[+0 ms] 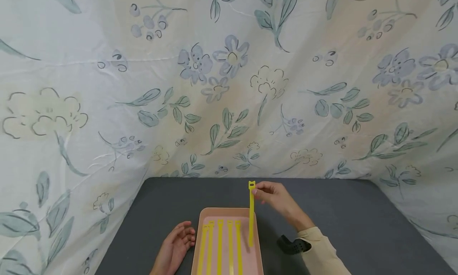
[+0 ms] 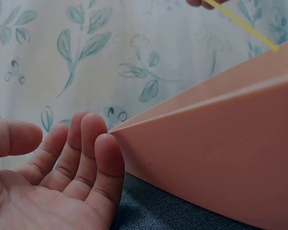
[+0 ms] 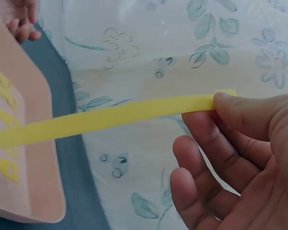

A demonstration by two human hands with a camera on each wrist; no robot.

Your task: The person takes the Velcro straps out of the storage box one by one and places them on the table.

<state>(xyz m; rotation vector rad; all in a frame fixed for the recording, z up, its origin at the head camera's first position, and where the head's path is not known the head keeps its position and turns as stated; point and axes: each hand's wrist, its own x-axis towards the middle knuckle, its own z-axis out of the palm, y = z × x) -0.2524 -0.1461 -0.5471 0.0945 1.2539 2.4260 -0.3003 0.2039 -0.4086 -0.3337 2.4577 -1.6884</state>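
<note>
My right hand (image 1: 277,201) pinches a yellow hook-and-loop cable tie (image 1: 251,217) near its slotted head, between thumb and index finger. The strap hangs down over the right side of a pink tray (image 1: 223,210); in the right wrist view it stretches left from the fingertips. Several more yellow cable ties (image 1: 220,247) lie side by side lengthwise in the tray, heads at the far end. At the tray's left side is my left hand (image 1: 175,243), palm up with loosely bent fingers (image 2: 89,158) close to the tray wall (image 2: 206,148), holding nothing.
The tray stands on a dark grey table (image 1: 171,199). Behind the table hangs a pale floral cloth (image 1: 229,108). A black band (image 1: 294,245) is at the right wrist, by a beige sleeve (image 1: 322,251).
</note>
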